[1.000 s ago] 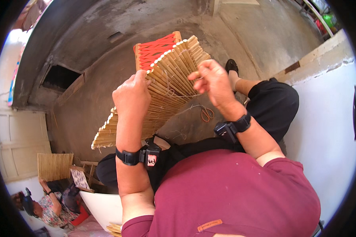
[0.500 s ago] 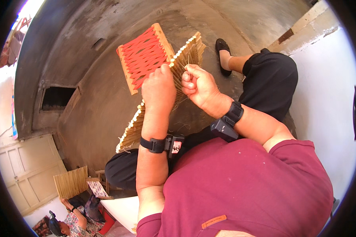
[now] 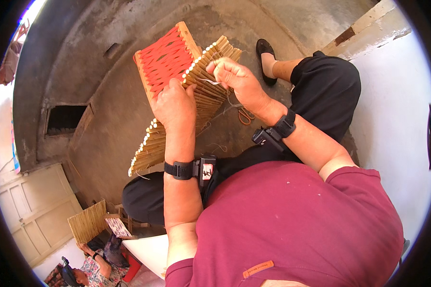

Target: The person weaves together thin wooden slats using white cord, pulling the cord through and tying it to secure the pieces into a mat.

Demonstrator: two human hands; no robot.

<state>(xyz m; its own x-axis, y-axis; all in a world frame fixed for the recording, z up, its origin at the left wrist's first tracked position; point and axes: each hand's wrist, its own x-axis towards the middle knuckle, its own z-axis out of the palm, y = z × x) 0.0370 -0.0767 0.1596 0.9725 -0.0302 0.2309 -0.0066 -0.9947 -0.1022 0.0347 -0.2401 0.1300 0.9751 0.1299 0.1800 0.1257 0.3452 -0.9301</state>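
Note:
A mat of straw-coloured stalks [image 3: 208, 103], bound side by side with pale cut ends along one edge, slants across in front of me. My left hand [image 3: 175, 105] is closed on its cut-end edge, the thumb over the stalks. Just above the mat, my right hand [image 3: 239, 83] has its fingers pinched together. A white thread [image 3: 209, 82] runs from the stalks to these fingers. Whether a needle is in that pinch cannot be seen. Loose thread ends trail under the mat.
Behind the mat stands a wooden-framed stool with red woven webbing [image 3: 165, 60]. Orange-handled scissors [image 3: 245, 116] lie on the floor by my right forearm. At lower left, another person [image 3: 100, 268] handles a similar stalk mat [image 3: 88, 222]. A white wall [image 3: 392, 105] rises at right.
My right hand has turned over and moved up and left; a needle visible earlier no longer shows. The mat has shifted left and tilted, with my left hand on it. The scissors have come into view.

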